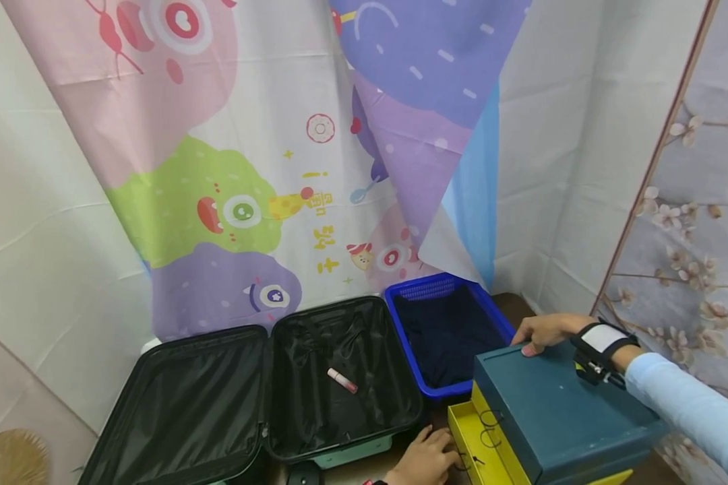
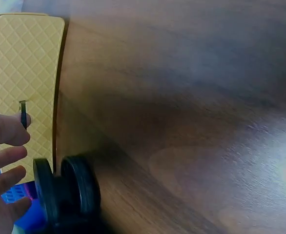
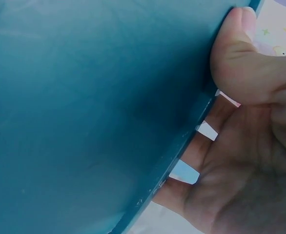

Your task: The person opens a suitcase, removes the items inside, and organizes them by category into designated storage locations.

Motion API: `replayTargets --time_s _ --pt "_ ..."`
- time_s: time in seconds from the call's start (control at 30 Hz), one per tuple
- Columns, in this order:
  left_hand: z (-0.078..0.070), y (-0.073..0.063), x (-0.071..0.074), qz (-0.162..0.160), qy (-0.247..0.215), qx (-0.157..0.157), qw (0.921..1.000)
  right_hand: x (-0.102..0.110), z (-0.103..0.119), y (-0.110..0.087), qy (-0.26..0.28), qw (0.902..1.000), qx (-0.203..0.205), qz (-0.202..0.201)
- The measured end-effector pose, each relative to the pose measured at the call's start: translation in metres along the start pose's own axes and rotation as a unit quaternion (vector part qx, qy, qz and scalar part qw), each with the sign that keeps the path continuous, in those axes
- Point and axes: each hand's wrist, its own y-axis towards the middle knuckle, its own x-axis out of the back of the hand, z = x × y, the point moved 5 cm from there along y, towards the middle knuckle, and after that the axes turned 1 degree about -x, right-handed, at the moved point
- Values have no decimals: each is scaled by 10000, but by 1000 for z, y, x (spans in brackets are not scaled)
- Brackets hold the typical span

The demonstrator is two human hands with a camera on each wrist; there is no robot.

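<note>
My left hand (image 1: 421,459) is at the front of a pulled-out yellow drawer (image 1: 461,419). In the left wrist view its thumb and finger pinch the small dark drawer handle (image 2: 23,114) on the quilted yellow front (image 2: 30,63). Thin dark loops (image 1: 491,439) lie inside the drawer. My right hand (image 1: 542,331) grips the far top edge of the teal drawer cabinet (image 1: 564,397), thumb on top and the other fingers over the edge. The right wrist view shows that thumb (image 3: 231,63) pressed along the teal top.
An open suitcase (image 1: 346,421) with black lining lies left of the cabinet, a pink lip gloss tube (image 1: 342,380) in one half. Behind the cabinet stands a blue basket (image 1: 403,337) holding dark cloth (image 1: 445,337). A cartoon-print curtain (image 1: 267,168) hangs at the back.
</note>
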Motion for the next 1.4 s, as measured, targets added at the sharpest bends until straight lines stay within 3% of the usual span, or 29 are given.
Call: replayTargets --time_s 0.27,0.43,0.57,0.73,0.83,0.9,1.0,1.1,1.17,1.23,1.3,1.4 --pt "5 -19 2 -408 -421 21 9983 0 -4 0 184 9998 48 50" --pt "8 -21 30 -1103 -772 -38 9909 2 -1 -2 128 9998 140 61" --pt "19 -20 66 -1996 -850 488 9750 4 2 -3 165 9998 137 59" --pt "41 -22 105 -3022 -353 1343 9431 3 1 -2 163 9998 82 74" --pt "59 -22 125 -3360 91 1760 9252 3 1 -1 129 9999 32 45" --pt "75 -21 134 -3403 297 2067 9169 3 1 -1 89 9999 45 19" --pt "107 -20 136 -3081 402 2595 9144 2 2 -1 138 9999 53 -3" --pt "141 -22 126 -2229 156 3187 9212 0 1 -1 244 9997 -30 -13" --pt "159 -27 116 -1555 -131 3590 9202 -2 0 -1 272 9996 -83 -20" --pt "174 -33 102 -960 -500 3971 9114 -4 -1 0 227 9997 -105 -30" --pt "186 -40 86 -468 -811 4380 8941 -6 -1 -1 208 9997 -141 -43" --pt "208 -46 44 218 -947 4852 8690 -8 0 -1 204 9995 -231 -43"
